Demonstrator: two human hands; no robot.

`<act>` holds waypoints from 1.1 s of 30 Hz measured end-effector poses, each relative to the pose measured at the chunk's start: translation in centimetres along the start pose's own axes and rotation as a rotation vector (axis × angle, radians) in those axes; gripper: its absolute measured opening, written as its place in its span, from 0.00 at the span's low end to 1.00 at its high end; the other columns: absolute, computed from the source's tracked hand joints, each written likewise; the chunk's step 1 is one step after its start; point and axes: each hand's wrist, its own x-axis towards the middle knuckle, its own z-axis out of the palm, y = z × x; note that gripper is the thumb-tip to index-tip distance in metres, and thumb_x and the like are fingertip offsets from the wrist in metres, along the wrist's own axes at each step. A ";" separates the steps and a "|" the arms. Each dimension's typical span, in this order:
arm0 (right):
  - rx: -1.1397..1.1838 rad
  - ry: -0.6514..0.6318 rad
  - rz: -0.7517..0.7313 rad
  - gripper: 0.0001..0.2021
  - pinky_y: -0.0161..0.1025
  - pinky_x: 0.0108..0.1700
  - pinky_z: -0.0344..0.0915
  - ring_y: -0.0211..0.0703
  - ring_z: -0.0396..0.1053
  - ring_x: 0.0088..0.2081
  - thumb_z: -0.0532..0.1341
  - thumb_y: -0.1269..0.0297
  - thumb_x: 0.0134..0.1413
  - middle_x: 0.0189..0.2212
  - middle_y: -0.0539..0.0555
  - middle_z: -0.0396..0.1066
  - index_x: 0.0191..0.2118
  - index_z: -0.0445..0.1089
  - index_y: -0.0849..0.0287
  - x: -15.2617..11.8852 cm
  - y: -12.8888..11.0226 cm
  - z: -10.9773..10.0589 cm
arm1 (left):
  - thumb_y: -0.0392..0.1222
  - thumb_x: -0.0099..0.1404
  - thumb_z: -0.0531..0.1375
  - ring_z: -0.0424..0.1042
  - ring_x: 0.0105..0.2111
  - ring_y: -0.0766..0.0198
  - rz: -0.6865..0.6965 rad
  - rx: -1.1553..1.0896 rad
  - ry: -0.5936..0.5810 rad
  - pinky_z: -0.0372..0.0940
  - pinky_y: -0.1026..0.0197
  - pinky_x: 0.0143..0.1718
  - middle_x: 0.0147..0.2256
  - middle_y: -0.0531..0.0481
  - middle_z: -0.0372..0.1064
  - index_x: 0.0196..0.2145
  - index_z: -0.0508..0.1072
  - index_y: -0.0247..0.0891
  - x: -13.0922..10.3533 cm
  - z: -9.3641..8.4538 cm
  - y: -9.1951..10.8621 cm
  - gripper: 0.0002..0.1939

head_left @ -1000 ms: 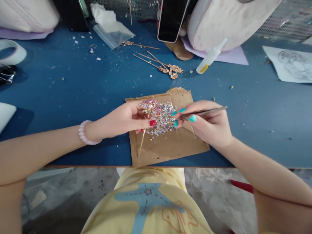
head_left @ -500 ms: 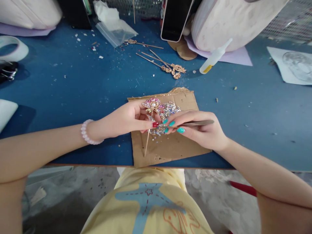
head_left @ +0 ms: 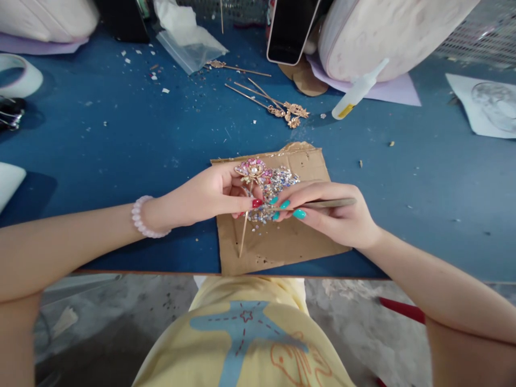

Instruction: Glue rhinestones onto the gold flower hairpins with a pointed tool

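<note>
My left hand [head_left: 213, 193] is closed on a hairpin [head_left: 253, 171] with a thin gold stick and a flower head of pink stones around a white pearl. The stick slants down toward the table's front edge. In my right hand [head_left: 334, 209] is a pair of metal tweezers [head_left: 332, 203], gripped like a pen. The tips of the tweezers are close to my left thumb; whether they pinch anything is too small to tell. Beneath both hands, a pile of small glittering rhinestones [head_left: 282, 180] lies on a piece of cardboard [head_left: 282, 247], partly hidden by my fingers.
Several gold hairpins [head_left: 288, 110] lie behind the cardboard. A small glue bottle [head_left: 355, 97] leans to their right, near a phone [head_left: 292, 29] and a pale bag [head_left: 387, 37]. A plastic bag [head_left: 191, 51] is at the back, a tape roll [head_left: 24, 78] at left, a printed paper [head_left: 487, 105] at right.
Both hands keep nearly the same pose around the hairpin and tweezers. The whole view has shifted very slightly.
</note>
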 end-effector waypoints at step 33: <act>0.006 -0.022 0.037 0.10 0.30 0.44 0.79 0.34 0.80 0.39 0.64 0.75 0.61 0.44 0.54 0.80 0.44 0.79 0.57 0.0 -0.1 0.0 | 0.38 0.60 0.67 0.72 0.30 0.69 -0.039 0.049 0.027 0.69 0.69 0.25 0.37 0.51 0.72 0.43 0.70 0.38 0.1 -0.1 0.0 0.14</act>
